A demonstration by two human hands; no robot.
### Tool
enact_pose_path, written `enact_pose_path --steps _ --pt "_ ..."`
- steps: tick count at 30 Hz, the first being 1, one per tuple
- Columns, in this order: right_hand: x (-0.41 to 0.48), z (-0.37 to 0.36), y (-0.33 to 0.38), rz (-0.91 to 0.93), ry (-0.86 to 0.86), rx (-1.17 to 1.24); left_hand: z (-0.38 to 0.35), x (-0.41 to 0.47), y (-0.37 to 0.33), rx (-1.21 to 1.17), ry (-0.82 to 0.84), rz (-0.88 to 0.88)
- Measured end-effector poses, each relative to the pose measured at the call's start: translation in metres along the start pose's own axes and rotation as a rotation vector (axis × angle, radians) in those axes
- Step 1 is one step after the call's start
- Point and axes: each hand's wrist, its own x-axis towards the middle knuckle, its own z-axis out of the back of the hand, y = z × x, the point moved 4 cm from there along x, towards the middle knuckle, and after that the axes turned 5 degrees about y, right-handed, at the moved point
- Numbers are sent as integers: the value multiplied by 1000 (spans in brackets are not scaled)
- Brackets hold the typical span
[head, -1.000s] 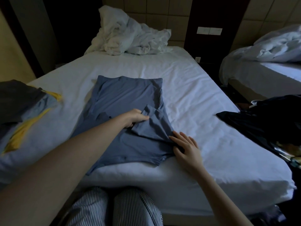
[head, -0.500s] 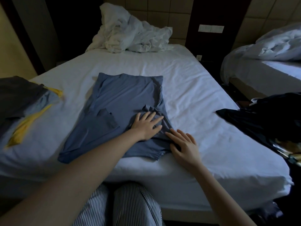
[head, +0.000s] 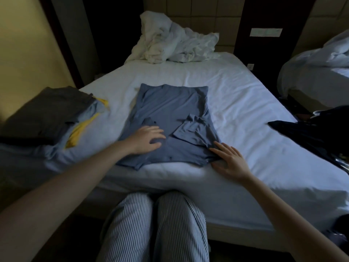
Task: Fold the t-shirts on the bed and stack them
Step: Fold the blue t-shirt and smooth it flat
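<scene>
A blue t-shirt (head: 170, 110) lies flat on the white bed (head: 245, 114), both sleeves folded inward over its body. My left hand (head: 146, 138) rests flat on the shirt's lower left part, fingers spread. At the shirt's near right corner, my right hand (head: 229, 160) lies flat with straight fingers touching the fabric edge. A stack of folded shirts (head: 51, 112), dark grey on top of light blue and yellow, sits at the bed's left side.
A crumpled white duvet (head: 173, 46) is heaped at the head of the bed. Dark clothing (head: 317, 133) lies at the bed's right edge. A second bed (head: 317, 72) stands to the right. My striped trouser legs (head: 154, 224) are against the near bed edge.
My left hand let go of the right sleeve, pressed it flat, then slid left across the shirt. My right hand stayed at the near right corner.
</scene>
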Motion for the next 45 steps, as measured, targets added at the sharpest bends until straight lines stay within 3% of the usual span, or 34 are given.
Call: enact_pose_path --steps 4,6,8,10,13,18,22,27,36,40,45 --pt "-4 1 11 -9 -30 1 1 -57 59 -199 -270 143" --pt "-3 1 18 9 44 -36 -15 -74 77 -239 -134 154" --pt "3 -2 22 8 108 -36 -40 -84 81 -198 142 118" --pt "8 -5 24 -7 103 40 -52 -85 81 -73 222 144" --pt "8 -8 26 -14 -13 152 -53 -81 74 -13 102 165" --pt "-1 2 36 -119 -38 263 -42 -80 60 -315 -98 242" --pt "-8 15 47 -179 11 254 -34 -89 46 -470 -145 335" --pt "-30 35 55 -170 -56 234 -21 -115 33 -585 -218 333" --pt "-86 75 96 -139 -137 284 19 -182 -14 -515 -305 295" --pt "-115 93 113 -208 69 403 32 -213 -31 -584 -218 277" --pt "-140 112 131 -257 314 548 32 -240 -46 -818 183 277"
